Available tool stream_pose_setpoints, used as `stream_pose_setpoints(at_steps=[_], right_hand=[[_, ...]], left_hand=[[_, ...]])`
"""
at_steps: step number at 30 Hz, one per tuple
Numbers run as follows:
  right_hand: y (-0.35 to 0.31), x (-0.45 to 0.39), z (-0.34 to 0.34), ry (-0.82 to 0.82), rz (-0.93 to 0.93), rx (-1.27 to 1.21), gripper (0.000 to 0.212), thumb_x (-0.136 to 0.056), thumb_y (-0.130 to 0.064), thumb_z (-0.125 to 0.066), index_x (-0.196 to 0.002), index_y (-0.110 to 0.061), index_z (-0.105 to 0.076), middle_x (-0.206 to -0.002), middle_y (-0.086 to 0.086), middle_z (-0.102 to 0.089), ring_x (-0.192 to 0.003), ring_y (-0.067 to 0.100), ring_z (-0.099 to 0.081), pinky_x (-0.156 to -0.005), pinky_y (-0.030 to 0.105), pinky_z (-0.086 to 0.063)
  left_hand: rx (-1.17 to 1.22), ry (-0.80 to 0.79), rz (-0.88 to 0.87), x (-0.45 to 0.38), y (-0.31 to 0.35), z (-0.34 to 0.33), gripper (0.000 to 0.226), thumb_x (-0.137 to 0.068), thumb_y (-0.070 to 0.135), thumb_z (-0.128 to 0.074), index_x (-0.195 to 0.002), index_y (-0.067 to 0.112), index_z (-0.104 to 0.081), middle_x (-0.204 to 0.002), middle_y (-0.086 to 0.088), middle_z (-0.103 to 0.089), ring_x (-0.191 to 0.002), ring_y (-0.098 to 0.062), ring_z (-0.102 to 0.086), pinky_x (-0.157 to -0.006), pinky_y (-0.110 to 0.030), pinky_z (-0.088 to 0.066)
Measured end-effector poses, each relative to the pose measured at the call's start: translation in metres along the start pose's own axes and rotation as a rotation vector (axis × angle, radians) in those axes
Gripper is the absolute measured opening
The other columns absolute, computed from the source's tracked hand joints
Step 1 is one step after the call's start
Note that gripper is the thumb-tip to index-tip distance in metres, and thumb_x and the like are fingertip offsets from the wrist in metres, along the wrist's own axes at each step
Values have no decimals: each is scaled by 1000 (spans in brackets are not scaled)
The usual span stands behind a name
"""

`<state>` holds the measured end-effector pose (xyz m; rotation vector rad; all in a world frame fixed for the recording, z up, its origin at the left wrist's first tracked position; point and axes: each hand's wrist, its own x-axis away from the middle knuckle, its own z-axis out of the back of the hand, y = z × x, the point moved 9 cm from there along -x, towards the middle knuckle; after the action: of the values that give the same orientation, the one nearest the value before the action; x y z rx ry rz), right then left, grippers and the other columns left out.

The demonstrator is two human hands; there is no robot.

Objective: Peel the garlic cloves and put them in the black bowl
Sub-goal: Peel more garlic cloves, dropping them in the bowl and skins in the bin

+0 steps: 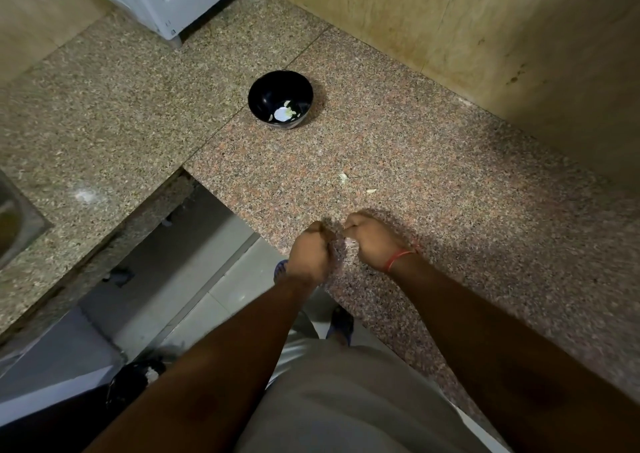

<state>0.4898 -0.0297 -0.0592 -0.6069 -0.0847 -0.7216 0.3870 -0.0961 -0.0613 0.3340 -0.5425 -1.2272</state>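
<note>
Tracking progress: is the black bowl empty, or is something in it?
Not empty. The black bowl stands upright on the counter, with a few pale pieces at its bottom.

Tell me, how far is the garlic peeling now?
Partly done: the round black bowl already holds pale peeled pieces. In hand: the left hand and right hand are curled together around something small and pale. Left: two loose pale pieces on the speckled granite counter.
</note>
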Motion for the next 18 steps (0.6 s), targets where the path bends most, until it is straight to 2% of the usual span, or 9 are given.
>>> stream_pose_setpoints(at_steps=[2,5,8,10,12,14,16,18], right_hand=[[2,2,1,23,6,-2,58,-83,10,-59,-133,-17,-65,-124,-1,-55,-111,13,-52,-103,22,-45],[5,0,6,40,-34,-32,51,-86,-4,-69,-136,-15,-64,-127,0,-56,-114,15,-53,-102,18,-37],[-1,-2,5,19,-26,7,54,-84,-15,-77,-136,-14,-64,-125,2,-57,-115,18,-54,-106,27,-44],[-2,-2,4,30,-53,27,53,-83,-17,-80,-133,-15,-65,-121,0,-57,-113,18,-55,-106,32,-47],[-6,-2,4,52,-47,37,38,-85,-15,-77,-122,-17,-72,-112,-2,-58,-106,17,-56,-101,35,-51],[-15,-1,2,56,-13,39,14,-89,-11,-69,-100,-17,-76,-99,-5,-57,-95,15,-55,-91,37,-54],[-20,2,1,57,-6,31,17,-92,-8,-62,-83,-17,-73,-90,-5,-58,-85,15,-56,-84,37,-55],[-18,5,0,73,-15,41,22,-91,-6,-58,-80,-16,-74,-85,-1,-64,-81,17,-58,-82,37,-55]], left_hand=[[-44,-36,3,2,6,-2,26,-83,4,-64,-105,5,-75,-105,-13,-64,-81,-30,-66,-71,-30,-47],[-87,-49,-26,3,15,-4,16,-80,14,-66,-93,8,-73,-95,-10,-59,-76,-28,-63,-66,-29,-46],[-97,-31,-62,6,16,-4,10,-82,19,-68,-87,12,-73,-92,-8,-57,-73,-27,-62,-66,-35,-53],[-102,-20,-91,8,14,-6,11,-85,18,-66,-91,14,-74,-95,-7,-58,-77,-26,-61,-70,-37,-53],[-113,-9,-114,8,13,-7,14,-87,15,-65,-97,15,-76,-99,-6,-61,-82,-26,-61,-73,-37,-51],[-133,-4,-124,8,12,-8,18,-87,13,-65,-101,15,-77,-101,-5,-63,-85,-27,-63,-74,-38,-51],[-155,-11,-139,10,12,-11,22,-86,13,-66,-106,17,-76,-103,-4,-63,-88,-27,-63,-74,-37,-51],[-200,-26,-153,14,12,-14,30,-87,15,-66,-116,19,-74,-109,-4,-63,-93,-27,-63,-76,-38,-53]])
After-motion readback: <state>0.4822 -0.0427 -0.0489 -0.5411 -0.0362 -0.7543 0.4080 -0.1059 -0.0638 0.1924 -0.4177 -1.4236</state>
